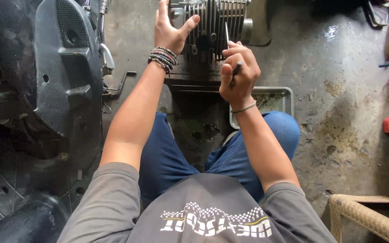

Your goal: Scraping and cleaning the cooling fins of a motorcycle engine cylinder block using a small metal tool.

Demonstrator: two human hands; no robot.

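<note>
Now my left hand spreads open on the finned engine cylinder; my right hand grips what looks like a thin blade against its fins, a metal tray just behind.

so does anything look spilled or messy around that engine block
Yes. The concrete floor shows dark stains and a wet patch right of the finned engine block, and the metal tray beside the right hand looks grimy inside.

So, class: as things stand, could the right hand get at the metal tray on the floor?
Probably yes. The tray lies on the floor just below the right hand, with nothing over its near part. But that hand grips a thin tool at the finned engine block, so it is not free.
</note>
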